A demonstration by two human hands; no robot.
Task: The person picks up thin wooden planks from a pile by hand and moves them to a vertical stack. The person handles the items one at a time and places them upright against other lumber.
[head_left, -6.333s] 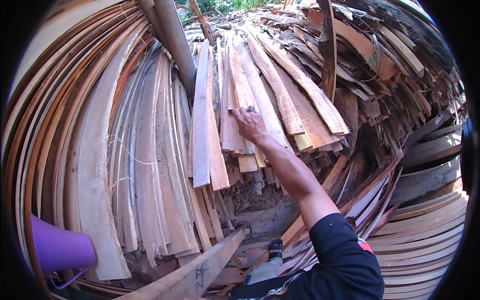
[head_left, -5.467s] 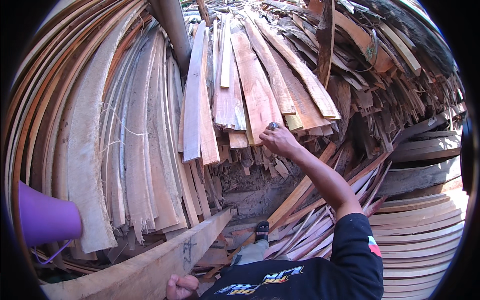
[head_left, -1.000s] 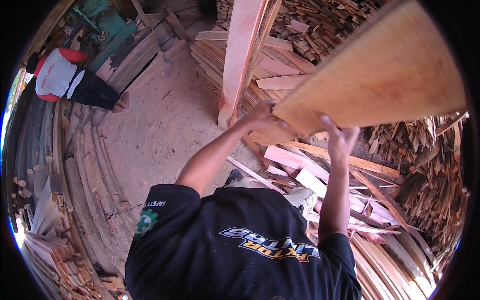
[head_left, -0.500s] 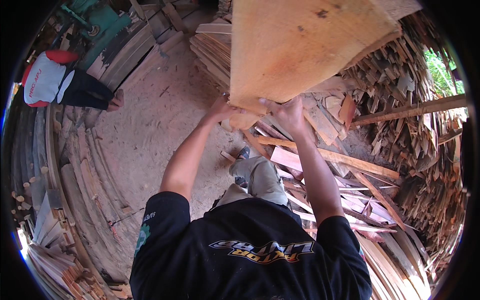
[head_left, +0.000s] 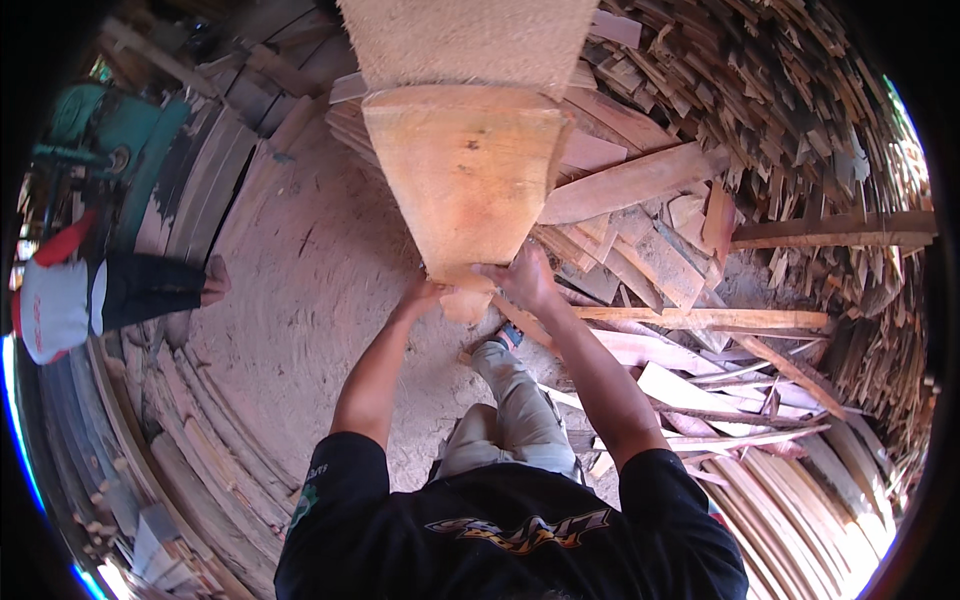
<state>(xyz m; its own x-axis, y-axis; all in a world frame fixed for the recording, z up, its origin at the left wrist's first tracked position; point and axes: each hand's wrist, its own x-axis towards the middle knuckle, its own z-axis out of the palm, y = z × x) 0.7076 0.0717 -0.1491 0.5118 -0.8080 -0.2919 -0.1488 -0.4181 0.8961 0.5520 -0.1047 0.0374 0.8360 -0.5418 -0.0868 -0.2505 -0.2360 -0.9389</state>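
Note:
A large pale wooden slab point(head_left: 470, 160) stretches away in front of me. It narrows toward my hands, and its face is smooth and orange-tinted with a few dark spots. Behind its curved far edge lies a rougher sawn surface point(head_left: 465, 45); whether this is a second board or the same piece, I cannot tell. My left hand point(head_left: 424, 293) is closed on the slab's near left corner, and my right hand point(head_left: 522, 280) grips the near right corner with its thumb on top. A small wooden flap point(head_left: 467, 304) hangs between the hands. The fingers underneath are hidden.
Loose offcuts point(head_left: 680, 385) litter the ground on my right, below a tall stack of thin wood strips point(head_left: 800, 110). Long timbers point(head_left: 200, 440) lie on the left. Farther left is a person in a red and white shirt point(head_left: 60, 300), near a green machine point(head_left: 115, 130).
The slab has shifted left and down in view, so more of its length shows, with the rough surface behind it. Both hands have moved lower and keep their hold on its near end.

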